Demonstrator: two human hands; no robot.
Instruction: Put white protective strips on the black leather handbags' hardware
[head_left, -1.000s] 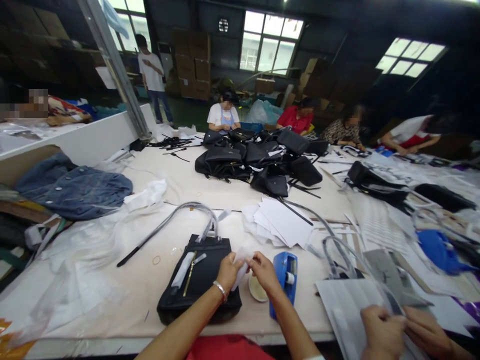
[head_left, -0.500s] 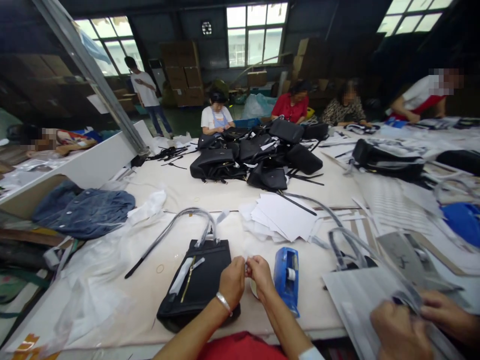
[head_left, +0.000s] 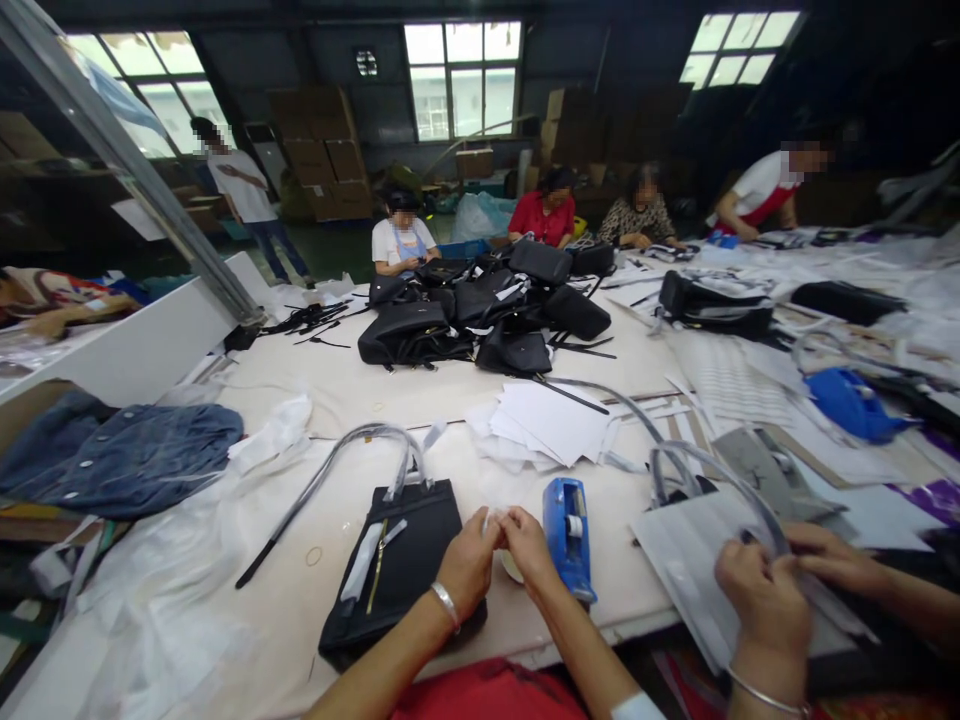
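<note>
My left hand [head_left: 469,565], with a silver bracelet at its wrist, and my right hand [head_left: 529,545] meet fingertip to fingertip over the table. Both are closed in a pinch; a small pale bit shows at the fingertips, too small to name. Beside my left hand a black handbag [head_left: 420,545] lies flat, partly under my forearm. It has a gold zip [head_left: 377,565] and wrapped handles [head_left: 409,478]. Just right of my right hand stands a blue tape dispenser [head_left: 568,535]. A pale roll [head_left: 513,568] is partly hidden behind my right wrist.
A co-worker's hands [head_left: 765,595] work at a white-wrapped bag [head_left: 697,560] on the right. Ahead lie white paper sheets [head_left: 551,425] and a heap of black bags [head_left: 487,300]. At left are a denim garment [head_left: 142,455] and crumpled white wrapping [head_left: 172,570]. Several people sit or stand beyond.
The view has turned a little to the right, so the background has shifted left. My hands stay together, fingertips still pinched. The co-worker's hands at right have moved slightly.
</note>
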